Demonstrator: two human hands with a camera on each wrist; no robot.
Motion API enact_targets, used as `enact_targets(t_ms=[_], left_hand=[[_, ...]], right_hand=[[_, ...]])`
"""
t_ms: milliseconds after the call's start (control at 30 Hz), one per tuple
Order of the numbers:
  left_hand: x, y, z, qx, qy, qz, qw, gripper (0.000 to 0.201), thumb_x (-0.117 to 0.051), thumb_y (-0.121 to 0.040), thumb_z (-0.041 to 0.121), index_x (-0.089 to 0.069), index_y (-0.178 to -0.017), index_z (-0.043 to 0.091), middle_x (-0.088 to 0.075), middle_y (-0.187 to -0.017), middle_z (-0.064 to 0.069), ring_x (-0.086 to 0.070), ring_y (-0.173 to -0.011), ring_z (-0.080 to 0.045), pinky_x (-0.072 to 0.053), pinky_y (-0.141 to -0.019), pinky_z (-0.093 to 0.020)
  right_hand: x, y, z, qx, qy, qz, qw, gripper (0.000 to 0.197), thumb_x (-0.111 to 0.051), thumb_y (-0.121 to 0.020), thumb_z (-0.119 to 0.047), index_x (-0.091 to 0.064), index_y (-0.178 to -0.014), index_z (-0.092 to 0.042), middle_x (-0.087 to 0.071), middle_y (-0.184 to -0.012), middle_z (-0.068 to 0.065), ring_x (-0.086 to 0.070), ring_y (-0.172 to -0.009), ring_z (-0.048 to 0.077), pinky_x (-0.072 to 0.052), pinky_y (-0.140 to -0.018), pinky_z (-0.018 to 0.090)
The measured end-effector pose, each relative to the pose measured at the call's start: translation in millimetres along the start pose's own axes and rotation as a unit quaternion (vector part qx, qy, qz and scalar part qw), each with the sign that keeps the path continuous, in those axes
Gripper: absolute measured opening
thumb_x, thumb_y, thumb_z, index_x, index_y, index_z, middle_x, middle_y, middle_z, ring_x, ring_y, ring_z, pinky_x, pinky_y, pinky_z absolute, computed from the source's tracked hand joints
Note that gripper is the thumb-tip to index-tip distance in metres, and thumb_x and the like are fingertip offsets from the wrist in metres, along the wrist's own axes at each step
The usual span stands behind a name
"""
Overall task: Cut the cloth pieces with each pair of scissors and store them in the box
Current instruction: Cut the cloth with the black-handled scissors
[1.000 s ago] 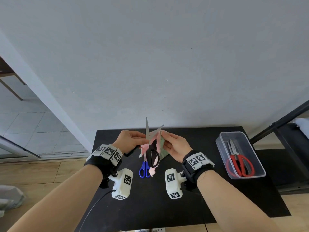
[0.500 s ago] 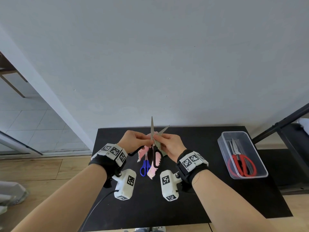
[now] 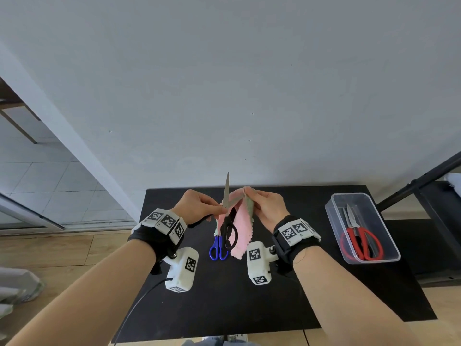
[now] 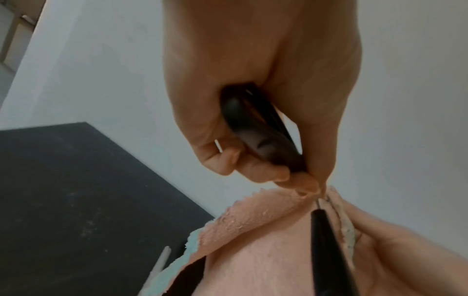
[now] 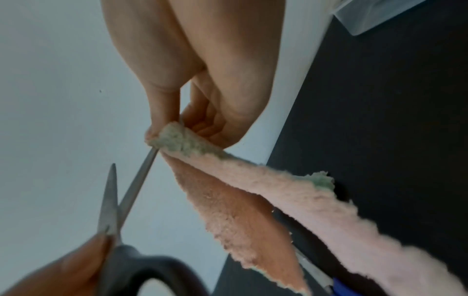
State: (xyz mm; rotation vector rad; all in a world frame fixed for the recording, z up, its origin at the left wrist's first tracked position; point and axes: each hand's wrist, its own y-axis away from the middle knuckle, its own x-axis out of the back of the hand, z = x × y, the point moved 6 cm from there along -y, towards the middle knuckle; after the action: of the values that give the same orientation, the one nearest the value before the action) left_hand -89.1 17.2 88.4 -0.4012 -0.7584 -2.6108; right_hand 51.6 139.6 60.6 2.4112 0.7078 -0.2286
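**Q:** Where is the cloth piece held relative to each grip?

**A:** Centrally, above the black table (image 3: 287, 295), a pink cloth piece (image 3: 240, 228) with a pale green backing is held up between both hands. Its upper edge is pinched by the thumb and fingertips of the right hand (image 3: 268, 206); the remainder hangs down below that grip as a long pink strip. The left hand (image 3: 197, 206) is clenched around one handle of the black-handled scissors (image 3: 228, 221); the second handle loop hangs free beneath, in front of the cloth.

**Q:** How are the blades placed?

**A:** The blades are spread apart. One blade is pointed upward, past the hands. The other is angled toward the right hand, and its tip is seen in the right wrist view to meet the cloth just beside the pinching fingertips (image 5: 162, 128). The cloth is thus located to the right of the left grip and directly under the right grip.

**Q:** What else is shown?

**A:** Blue-handled scissors (image 3: 219, 249) are laid on the table under the hanging cloth. Red-handled scissors (image 3: 361, 242) and a further metal pair are stored in the clear plastic box (image 3: 335, 221) at the table's right side, well apart from the hands.
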Motion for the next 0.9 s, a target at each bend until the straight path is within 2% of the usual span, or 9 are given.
enact_targets(t_ms=[67,167,300,400,567,667,733,800,900], left_hand=[[0.4,-0.9,1.0,0.002,-0.003,-0.002,1.0,0.016,-0.08,-0.073,0.027,-0.074,-0.065,0.014,-0.06,-0.046,0.01,-0.045,-0.04,0.0,-0.037,-0.043,-0.011],[6.6,0.2,-6.5,0.009,0.002,0.005,1.0,0.017,-0.079,-0.074,0.027,-0.075,-0.067,0.012,-0.059,-0.045,0.01,-0.045,-0.04,0.0,-0.037,-0.045,-0.011],[5.8,1.1,-7.3,0.009,0.032,0.009,0.999,0.019,-0.076,-0.077,0.023,-0.071,-0.061,0.015,-0.057,-0.043,0.01,-0.044,-0.037,-0.002,-0.036,-0.042,-0.012],[2.8,-1.5,-1.9,0.004,0.049,0.006,0.999,0.017,-0.077,-0.077,0.023,-0.072,-0.063,0.014,-0.058,-0.044,0.01,-0.043,-0.037,-0.001,-0.035,-0.041,-0.011],[1.3,-7.8,-5.5,0.004,0.061,0.01,0.998,0.017,-0.08,-0.072,0.029,-0.076,-0.064,0.015,-0.065,-0.058,0.0,-0.049,-0.055,-0.013,-0.041,-0.056,-0.023],[-0.7,-9.6,-6.3,0.005,0.058,0.01,0.998,0.017,-0.08,-0.071,0.029,-0.075,-0.061,0.017,-0.064,-0.059,-0.001,-0.048,-0.059,-0.017,-0.041,-0.058,-0.027],[-2.6,-9.6,-4.3,-0.002,0.05,0.004,0.999,0.015,-0.08,-0.072,0.026,-0.075,-0.061,0.018,-0.065,-0.059,0.002,-0.052,-0.056,-0.01,-0.044,-0.061,-0.022],[-3.9,-7.5,-1.3,-0.006,0.052,-0.001,0.999,0.011,-0.079,-0.074,0.022,-0.074,-0.068,0.015,-0.064,-0.054,0.008,-0.051,-0.047,-0.002,-0.043,-0.055,-0.015],[-4.2,-6.0,1.1,-0.011,0.055,0.004,0.998,0.014,-0.075,-0.079,0.022,-0.073,-0.072,0.01,-0.058,-0.045,0.011,-0.045,-0.036,0.0,-0.036,-0.041,-0.009]], right_hand=[[9.9,-1.9,-6.6,0.019,-0.058,0.039,0.997,0.008,-0.063,-0.087,-0.002,-0.067,-0.084,0.004,-0.07,-0.077,0.014,-0.068,-0.067,0.02,-0.057,-0.059,0.027],[27.6,-7.0,-16.5,0.03,-0.102,0.056,0.993,0.009,-0.064,-0.086,-0.002,-0.065,-0.089,0.006,-0.068,-0.085,0.016,-0.067,-0.073,0.02,-0.056,-0.065,0.027],[21.3,-3.2,-8.5,-0.009,-0.056,-0.01,0.998,0.015,-0.064,-0.086,-0.007,-0.067,-0.098,0.002,-0.068,-0.094,0.014,-0.066,-0.079,0.019,-0.056,-0.072,0.028],[4.0,5.0,6.7,-0.054,-0.036,-0.056,0.996,0.02,-0.064,-0.086,-0.009,-0.067,-0.102,0.002,-0.068,-0.092,0.014,-0.066,-0.075,0.019,-0.058,-0.069,0.029],[-22.1,13.6,17.5,-0.081,-0.028,-0.11,0.99,0.016,-0.06,-0.088,-0.005,-0.066,-0.101,0.002,-0.071,-0.08,0.01,-0.068,-0.067,0.015,-0.057,-0.066,0.024],[-29.7,12.8,18.2,-0.073,0.003,-0.128,0.989,0.024,-0.063,-0.086,-0.005,-0.067,-0.108,0.003,-0.072,-0.09,0.012,-0.067,-0.076,0.018,-0.057,-0.078,0.027],[-31.9,13.1,18.1,-0.071,0.034,-0.132,0.988,0.027,-0.066,-0.084,-0.007,-0.067,-0.109,0.004,-0.071,-0.095,0.014,-0.065,-0.085,0.024,-0.053,-0.088,0.033],[-31.6,12.1,18.1,-0.069,0.04,-0.121,0.99,0.031,-0.067,-0.084,-0.008,-0.066,-0.111,0.006,-0.067,-0.106,0.022,-0.062,-0.093,0.03,-0.051,-0.094,0.039],[-31.4,11.1,17.7,-0.057,0.032,-0.111,0.992,0.03,-0.065,-0.086,-0.009,-0.065,-0.11,0.008,-0.064,-0.113,0.027,-0.063,-0.091,0.031,-0.053,-0.09,0.038]])
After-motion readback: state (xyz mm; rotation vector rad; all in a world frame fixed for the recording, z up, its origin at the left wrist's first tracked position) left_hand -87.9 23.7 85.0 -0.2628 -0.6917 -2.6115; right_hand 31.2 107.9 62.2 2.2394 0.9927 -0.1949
